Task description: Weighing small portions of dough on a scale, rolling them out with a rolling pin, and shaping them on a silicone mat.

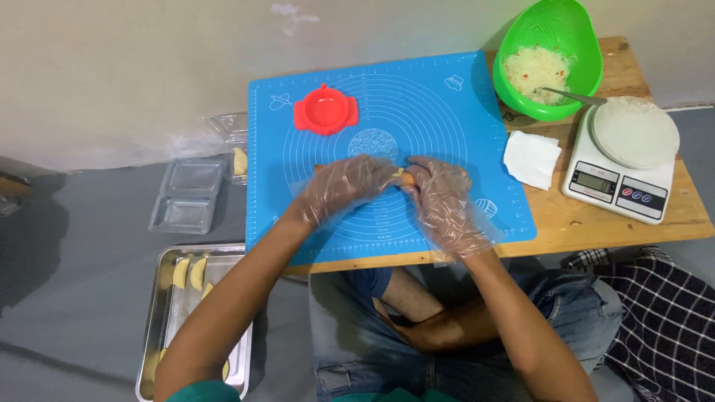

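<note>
Both hands wear clear plastic gloves and meet over the middle of a blue silicone mat (447,112). My left hand (346,186) and my right hand (439,195) pinch a small pale piece of dough (400,176) between their fingertips. Most of the dough is hidden by the fingers. A red round dumpling mould (325,110) lies open on the mat, up and to the left of my hands.
A green colander (588,52) with shredded filling and a spoon (572,96) stands at the back right. Beside it are a white kitchen scale (622,160) bearing round wrappers and a folded white napkin (530,158). A metal tray (160,313) with folded dumplings and clear plastic boxes (190,195) lie on the floor at left.
</note>
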